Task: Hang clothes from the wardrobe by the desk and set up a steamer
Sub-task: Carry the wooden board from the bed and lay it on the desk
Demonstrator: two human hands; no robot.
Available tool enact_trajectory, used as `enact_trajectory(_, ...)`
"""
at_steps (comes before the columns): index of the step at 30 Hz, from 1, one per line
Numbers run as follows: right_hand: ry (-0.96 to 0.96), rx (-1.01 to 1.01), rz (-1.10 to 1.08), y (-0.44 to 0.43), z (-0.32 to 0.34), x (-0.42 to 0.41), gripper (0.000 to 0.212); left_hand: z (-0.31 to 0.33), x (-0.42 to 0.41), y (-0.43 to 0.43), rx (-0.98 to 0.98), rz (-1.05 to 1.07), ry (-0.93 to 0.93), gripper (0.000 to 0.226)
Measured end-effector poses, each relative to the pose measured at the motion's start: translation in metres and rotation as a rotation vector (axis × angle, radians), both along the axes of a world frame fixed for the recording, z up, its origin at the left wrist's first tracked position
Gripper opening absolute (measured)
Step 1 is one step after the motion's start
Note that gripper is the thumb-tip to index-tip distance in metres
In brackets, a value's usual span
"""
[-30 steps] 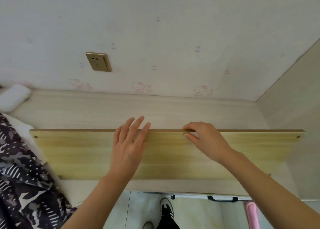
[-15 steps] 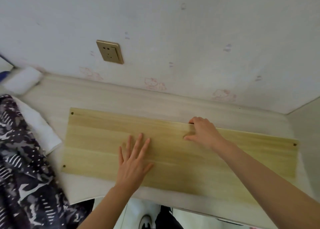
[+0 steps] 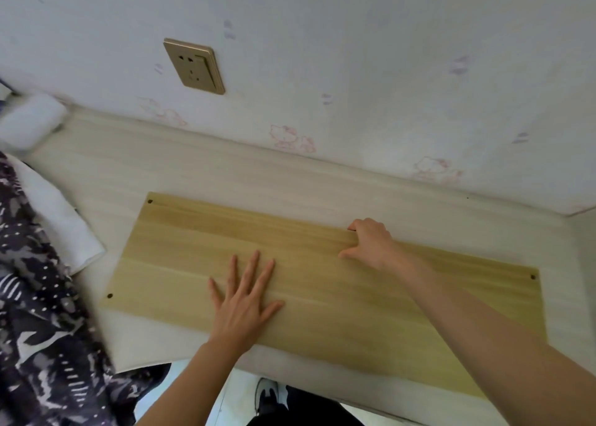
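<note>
A long yellow wooden board [image 3: 180, 248] with small holes at its corners lies flat on the pale desk [image 3: 225, 177]. My left hand [image 3: 243, 299] rests flat on the board's middle, fingers spread and straight. My right hand [image 3: 371, 243] holds the board's far edge, fingers curled over it and thumb on the top face. A dark patterned garment [image 3: 35, 329] is heaped at the left over the desk's edge, with a white folded cloth [image 3: 64, 225] beside it.
A gold wall socket [image 3: 193, 66] sits on the wallpapered wall above the desk. A white object [image 3: 30, 122] lies blurred at the back left corner. A side panel [image 3: 587, 264] closes the desk at the right. Below the front edge my shoe [image 3: 267, 393] stands on the floor.
The board stood tilted up on its edge a second ago; it now lies flat on the desk. My left hand slid from its upper edge to its flat face. My right hand stayed on the far edge.
</note>
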State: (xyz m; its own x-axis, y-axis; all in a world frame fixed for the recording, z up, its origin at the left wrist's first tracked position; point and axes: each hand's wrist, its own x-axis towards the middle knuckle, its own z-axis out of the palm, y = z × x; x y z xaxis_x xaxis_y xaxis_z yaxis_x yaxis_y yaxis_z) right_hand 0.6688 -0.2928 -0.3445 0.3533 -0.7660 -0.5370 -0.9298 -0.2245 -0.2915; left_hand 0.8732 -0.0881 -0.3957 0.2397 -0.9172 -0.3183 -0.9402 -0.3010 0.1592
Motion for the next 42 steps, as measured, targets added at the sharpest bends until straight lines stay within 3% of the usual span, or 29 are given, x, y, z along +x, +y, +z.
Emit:
enact_trajectory(15,-0.046,-0.013,-0.032,0.001,-0.009,0.006,0.064,-0.003,0.003,-0.005,0.047,0.020,0.012,0.079)
enact_trajectory(17,-0.020,-0.095,0.001,0.007,-0.008,0.007,0.053,-0.003,0.003,-0.005,0.051,0.026,0.014,0.079)
enact_trajectory(20,0.083,-0.330,0.217,0.022,-0.006,0.013,0.034,-0.002,0.004,-0.007,0.079,0.035,0.025,0.079)
enact_trajectory(22,0.058,-0.309,0.281,0.037,-0.009,0.017,0.043,0.000,0.004,-0.012,0.096,0.045,0.036,0.078)
enact_trajectory(26,0.029,-0.213,0.203,0.065,-0.027,0.001,0.060,0.001,0.003,-0.016,0.111,0.048,0.059,0.076)
enact_trajectory(37,0.151,-0.249,-0.065,0.139,-0.045,-0.098,0.072,-0.006,-0.012,0.014,-0.030,0.162,0.064,0.067)
enact_trajectory(42,0.169,-0.251,-0.058,0.157,-0.048,-0.102,0.069,-0.008,-0.009,0.020,-0.012,0.178,0.082,0.066)
